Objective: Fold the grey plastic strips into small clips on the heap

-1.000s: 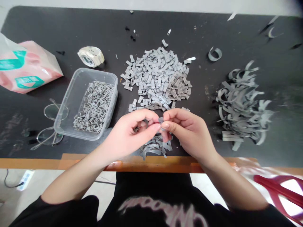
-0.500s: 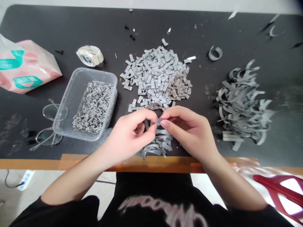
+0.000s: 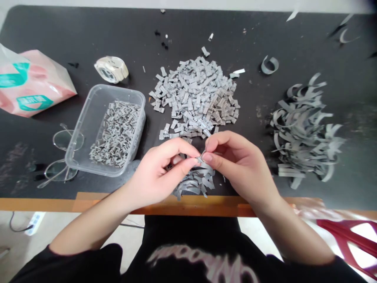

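1. The fingers of the left hand [image 3: 159, 171] and of the right hand [image 3: 243, 167] pinch, thumb against forefinger, a small grey piece [image 3: 200, 159] between them, held just above the near part of the table [image 3: 132, 33]; its exact form is mostly hidden.
2. Beyond the hands, a broad heap of short grey pieces [image 3: 197, 94] looks finished: many are folded flat, banded across, with blunt ends.
3. Unworked, it seems, are the loose grey strips [image 3: 194, 183] below the hands and the larger pile of curled strips [image 3: 306, 137] to the right, so a good deal appears left; the held piece looks partway.
4. Those strips are thin, matt and springy-looking, bowed into arcs.
5. At left, a clear plastic tub [image 3: 96, 108] with rounded corners holds many tiny grey clips [image 3: 116, 135], hard-edged and perhaps metal.
6. Near it lie a cream digital watch [image 3: 111, 70], thin-framed glasses [image 3: 66, 139] and a glossy pink packet [image 3: 48, 80].
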Motion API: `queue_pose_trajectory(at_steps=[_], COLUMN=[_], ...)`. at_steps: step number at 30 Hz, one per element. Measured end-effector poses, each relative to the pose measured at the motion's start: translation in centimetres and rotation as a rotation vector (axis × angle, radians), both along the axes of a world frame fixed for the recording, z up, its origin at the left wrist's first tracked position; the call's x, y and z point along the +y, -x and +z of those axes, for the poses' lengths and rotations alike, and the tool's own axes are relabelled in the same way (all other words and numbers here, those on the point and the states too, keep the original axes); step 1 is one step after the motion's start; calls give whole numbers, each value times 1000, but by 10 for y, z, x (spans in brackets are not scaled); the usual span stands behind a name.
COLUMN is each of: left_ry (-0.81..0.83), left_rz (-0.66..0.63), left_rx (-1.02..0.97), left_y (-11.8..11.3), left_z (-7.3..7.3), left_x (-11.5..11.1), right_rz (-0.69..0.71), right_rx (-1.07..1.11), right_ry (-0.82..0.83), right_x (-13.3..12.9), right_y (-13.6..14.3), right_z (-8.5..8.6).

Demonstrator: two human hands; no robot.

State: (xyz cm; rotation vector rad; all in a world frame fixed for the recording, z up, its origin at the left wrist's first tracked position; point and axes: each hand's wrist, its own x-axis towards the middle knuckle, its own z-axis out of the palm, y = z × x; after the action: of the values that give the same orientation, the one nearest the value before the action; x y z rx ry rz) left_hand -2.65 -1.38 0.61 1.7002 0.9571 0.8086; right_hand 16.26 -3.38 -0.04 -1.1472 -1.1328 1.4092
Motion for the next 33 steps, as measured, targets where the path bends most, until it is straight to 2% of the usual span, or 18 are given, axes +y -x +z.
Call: queue_pose_trajectory(at_steps=[3,5,10,17,21,27,30,33], left_ry=[-39,-101,-324,-485,-506,-512,-516,-450], left_rz=[32,38,36,6,-23,-95,-121,-120], left_rx=[26,41,130,313,338,368,381,332], left_y=[0,-1,0,1,1,1,0,0], left_z=[-2,-2,0,-1,-4,-3,-2,-1], left_x=[-2,-3,-4,-2,0,3,4,4], right_rz=[-33,-28,-41,-19,54,278,308,309], right_rx=[-231,-305,-378,-450,-493,-355,-371,-373], right_ry=[-170,-228,-280,-328,-310,-308,-302,-303], right_x=[-3,-6,-11,-12,-8,3,5,3], right_y=[-1,-3,-2,3,0,-10,-11,-11], right_z=[4,5,3,-1,-4,-5,-4,-3])
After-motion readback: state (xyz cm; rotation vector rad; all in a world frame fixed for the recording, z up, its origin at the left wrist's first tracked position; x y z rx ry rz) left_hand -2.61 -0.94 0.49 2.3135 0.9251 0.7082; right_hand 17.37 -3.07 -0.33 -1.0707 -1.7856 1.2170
